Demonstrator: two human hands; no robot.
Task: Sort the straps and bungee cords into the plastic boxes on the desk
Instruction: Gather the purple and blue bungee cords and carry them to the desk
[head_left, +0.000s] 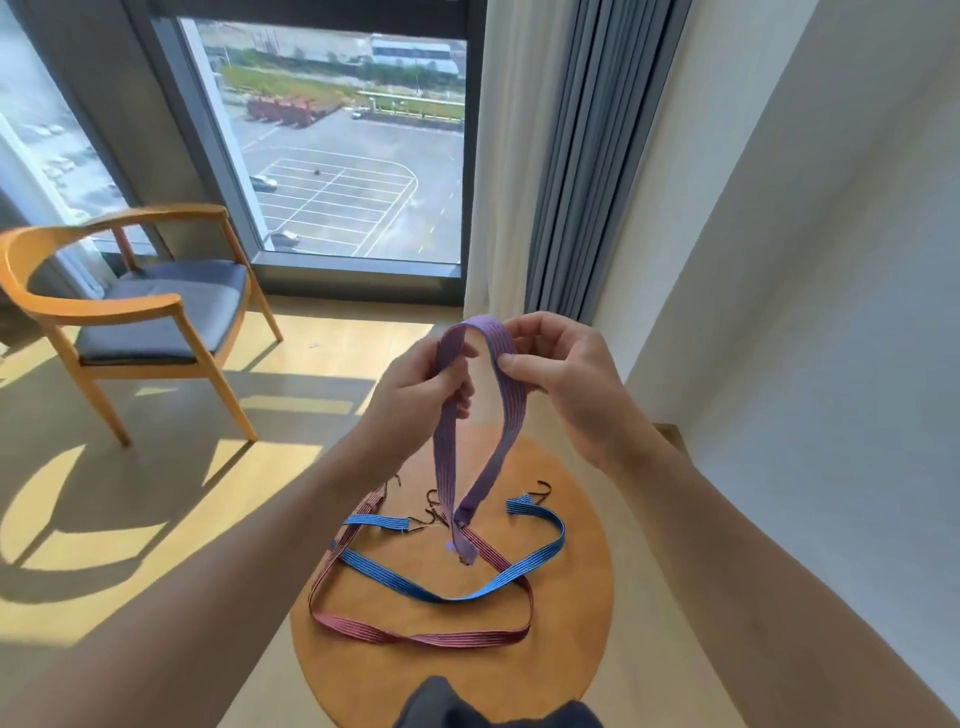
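Observation:
A purple striped flat bungee cord (501, 447) is folded in a loop and held up above a round wooden table (363, 670). My left hand (421, 395) grips one leg of the loop. My right hand (561, 374) pinches the other leg near the top bend. Both ends of the purple cord hang down to just above the tabletop. A blue striped bungee cord (519, 569) with dark metal hooks lies curled on the table. A red striped bungee cord (431, 638) lies looped under and around the blue one. No plastic boxes are in view.
A wooden armchair (145, 312) with a dark cushion stands on the floor at the left, in front of a large window (343, 156). Grey and white curtains (571, 156) hang behind the table. A white wall (805, 312) runs along the right.

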